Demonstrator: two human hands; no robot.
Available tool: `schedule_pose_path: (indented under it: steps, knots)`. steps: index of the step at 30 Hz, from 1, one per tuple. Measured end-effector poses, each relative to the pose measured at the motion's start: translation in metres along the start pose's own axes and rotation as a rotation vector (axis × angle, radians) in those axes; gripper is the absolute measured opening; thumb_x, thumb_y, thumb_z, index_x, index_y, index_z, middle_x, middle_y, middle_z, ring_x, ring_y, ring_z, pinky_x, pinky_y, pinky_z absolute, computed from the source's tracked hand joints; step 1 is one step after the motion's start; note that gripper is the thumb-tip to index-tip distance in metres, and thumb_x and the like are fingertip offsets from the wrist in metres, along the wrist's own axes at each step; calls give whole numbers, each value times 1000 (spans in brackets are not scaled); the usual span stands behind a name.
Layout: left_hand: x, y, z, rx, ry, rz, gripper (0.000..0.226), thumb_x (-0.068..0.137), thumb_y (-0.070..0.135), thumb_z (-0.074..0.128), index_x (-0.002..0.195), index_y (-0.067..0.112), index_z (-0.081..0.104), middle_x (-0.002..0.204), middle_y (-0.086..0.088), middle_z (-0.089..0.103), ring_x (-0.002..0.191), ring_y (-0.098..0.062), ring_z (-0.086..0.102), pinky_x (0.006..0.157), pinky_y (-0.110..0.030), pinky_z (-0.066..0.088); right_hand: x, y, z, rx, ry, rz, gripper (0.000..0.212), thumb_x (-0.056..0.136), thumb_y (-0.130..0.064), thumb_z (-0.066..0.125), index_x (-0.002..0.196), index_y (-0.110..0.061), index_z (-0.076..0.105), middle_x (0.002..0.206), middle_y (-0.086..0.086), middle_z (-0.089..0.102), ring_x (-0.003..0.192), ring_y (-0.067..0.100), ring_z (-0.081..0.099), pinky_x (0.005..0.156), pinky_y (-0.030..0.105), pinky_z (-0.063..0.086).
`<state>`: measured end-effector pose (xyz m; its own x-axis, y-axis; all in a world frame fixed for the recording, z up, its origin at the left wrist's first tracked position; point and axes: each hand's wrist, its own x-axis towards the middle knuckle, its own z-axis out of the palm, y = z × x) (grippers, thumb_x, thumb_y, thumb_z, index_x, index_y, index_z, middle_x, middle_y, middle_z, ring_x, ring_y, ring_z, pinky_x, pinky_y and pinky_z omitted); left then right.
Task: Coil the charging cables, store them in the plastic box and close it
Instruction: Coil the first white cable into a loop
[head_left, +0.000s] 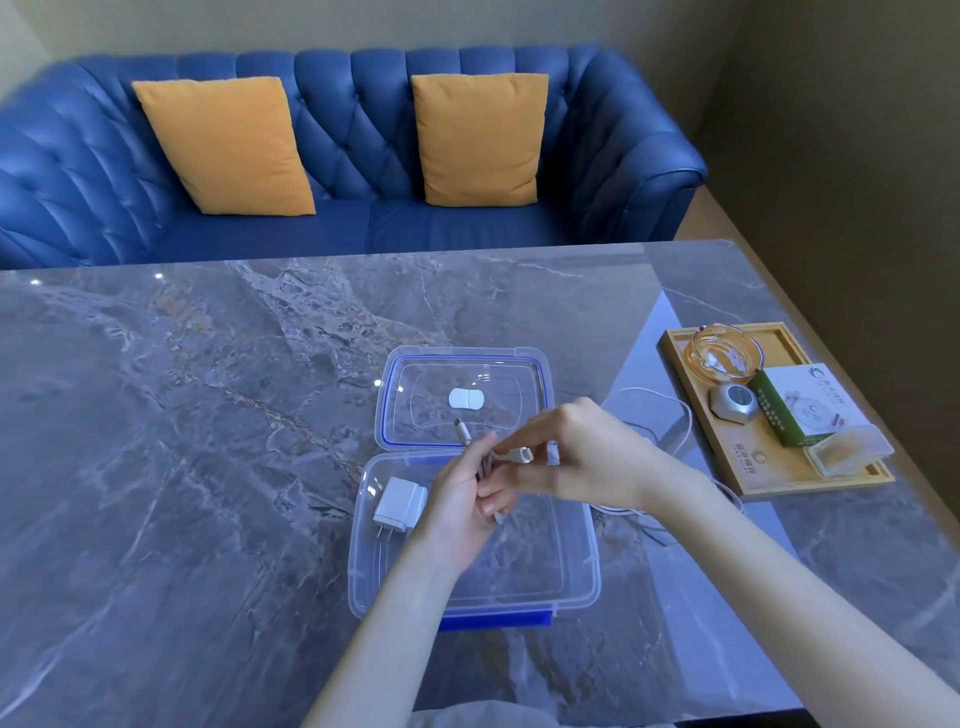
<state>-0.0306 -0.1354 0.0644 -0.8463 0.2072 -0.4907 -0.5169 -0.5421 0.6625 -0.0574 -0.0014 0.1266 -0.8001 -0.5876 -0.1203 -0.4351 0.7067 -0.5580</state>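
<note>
Adapter: the white adapter (399, 505) lies inside the box (582, 582), at its left wall; leave it where it is.
Left hand: your left hand (460, 506) is curled round the gathered loops of the cable (485, 467) above the box, one plug sticking up past the thumb. Keep the grip firm so the loops stay even.
Right hand: your right hand (587, 457) pinches the cable's other plug end at the fingertips, close against the left hand. Tuck that end through or round the bundle, I judge, before you let go, or the coil may spring open.
Box: it sits open near the table's (156, 467) front edge, the lid (462, 364) lying flat just behind it.
Second cable: a white cable (680, 415) lies loose on the table between box and tray (779, 478), not yet coiled.
Writing: the green-and-white carton (800, 405) on the tray carries print, and the tray's front carries marks; both are too small to read.
</note>
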Motion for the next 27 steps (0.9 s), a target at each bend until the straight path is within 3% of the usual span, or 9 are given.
schedule_pose_path:
  steps: [5, 8, 10, 13, 15, 18, 22, 25, 27]
  knots:
    - [-7, 9, -2, -124, -231, -31, 33, 83, 27, 45, 52, 17, 52, 30, 8, 18, 26, -5, 18, 37, -17, 30, -3, 4, -14, 757, 127, 106, 40, 89, -37, 46, 84, -6, 72, 77, 8, 69, 66, 16, 54, 58, 26, 42]
    - [-13, 12, -4, -217, -454, -77, 23, 74, 28, 62, 56, 17, 53, 34, 5, 17, 32, -13, 15, 40, -17, 35, 2, 14, -3, 683, 29, 214, 26, 95, -16, 43, 103, -14, 68, 88, -2, 67, 67, 11, 50, 54, 22, 37]
    - [-14, 11, -4, -215, -493, -91, 26, 71, 29, 69, 55, 16, 53, 36, 5, 16, 34, -13, 19, 43, -19, 40, 1, 16, 6, 648, -124, 201, 25, 95, -16, 45, 109, -14, 66, 75, -8, 61, 63, 10, 46, 52, 20, 36]
    - [-12, 8, -8, -150, -376, -77, 33, 62, 31, 75, 47, 15, 50, 37, 5, 12, 35, -10, 35, 49, -20, 45, -3, 14, 12, 623, -130, 138, 24, 96, -18, 46, 107, -9, 65, 65, 3, 52, 54, 11, 42, 48, 21, 36]
    - [-12, 7, -9, -109, -280, -77, 38, 72, 35, 63, 42, 15, 48, 30, 8, 14, 40, -11, 46, 53, -20, 49, -4, 13, 16, 511, -68, 95, 22, 96, -18, 46, 98, -5, 64, 61, 11, 49, 49, 15, 41, 46, 21, 37]
    - [-12, 10, -6, -68, -73, -137, 58, 92, 30, 34, 38, 12, 45, 21, 7, 23, 41, -13, 51, 50, -18, 50, -5, 9, 28, 334, 50, 77, 25, 95, -14, 45, 84, 6, 57, 51, 3, 43, 41, 9, 37, 49, 17, 34]
    - [-11, 8, -2, 53, 184, -12, 42, 96, 28, 40, 59, 7, 47, 31, 4, 35, 51, -21, 43, 56, -28, 50, -5, 11, 38, 309, 184, 115, 29, 95, -12, 46, 75, 7, 56, 42, -12, 44, 44, 4, 45, 49, 11, 33]
    - [-14, 8, -2, -13, 167, -1, 37, 96, 25, 31, 67, 7, 45, 43, 0, 36, 54, -20, 35, 64, -31, 39, -5, 14, 44, 394, 250, 162, 31, 94, -13, 47, 66, -4, 55, 41, -20, 51, 39, 7, 46, 48, 12, 34]
    - [-17, 9, 0, -92, 101, 9, 35, 94, 19, 29, 71, 4, 52, 52, -4, 43, 54, -19, 45, 68, -31, 42, -4, 18, 49, 481, 300, 209, 32, 94, -16, 48, 65, -4, 56, 39, -15, 50, 35, 10, 42, 48, 15, 37]
